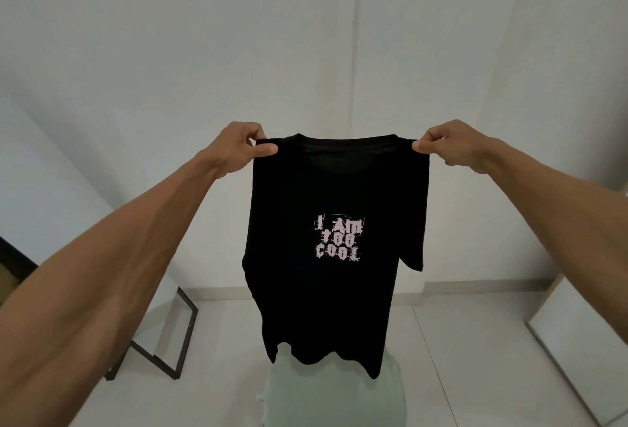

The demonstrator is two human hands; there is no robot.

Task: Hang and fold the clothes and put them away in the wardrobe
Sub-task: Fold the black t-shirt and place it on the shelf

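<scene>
A black T-shirt (326,188) with pale lettering on its chest hangs in the air in front of me, spread flat and facing me. My left hand (243,146) pinches its left shoulder seam between thumb and fingers. My right hand (445,144) pinches the right shoulder seam the same way. Both arms are stretched forward at about the same height. The shirt's hem dangles just above a pale green garment (336,399) lying on the floor below.
A black metal frame (176,335) leans at the lower left beside a white surface. A white panel (584,341) stands at the right edge. White walls lie ahead, with light floor tiles (458,358) beneath.
</scene>
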